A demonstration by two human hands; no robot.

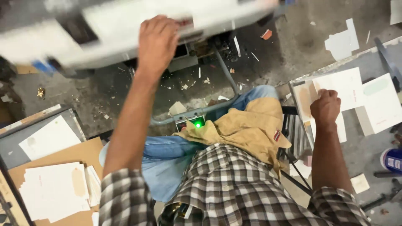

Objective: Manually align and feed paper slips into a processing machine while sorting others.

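I sit with a tan cloth [247,127] across my jeans. My left hand [158,42] reaches up and rests on the front edge of a blurred grey-white machine table [125,25], fingers curled over something small and reddish that I cannot make out. My right hand [325,106] is closed into a fist on a stack of white sheets [345,86] lying on a side table at my right. A green light [197,124] glows on a pedal box between my knees.
Another stack of white sheets [54,190] lies on brown cardboard [79,152] at lower left, beside a grey tray with one sheet [48,138]. Paper scraps [341,42] litter the concrete floor. A metal frame bar [226,71] runs under the machine. A blue-white can [392,160] stands far right.
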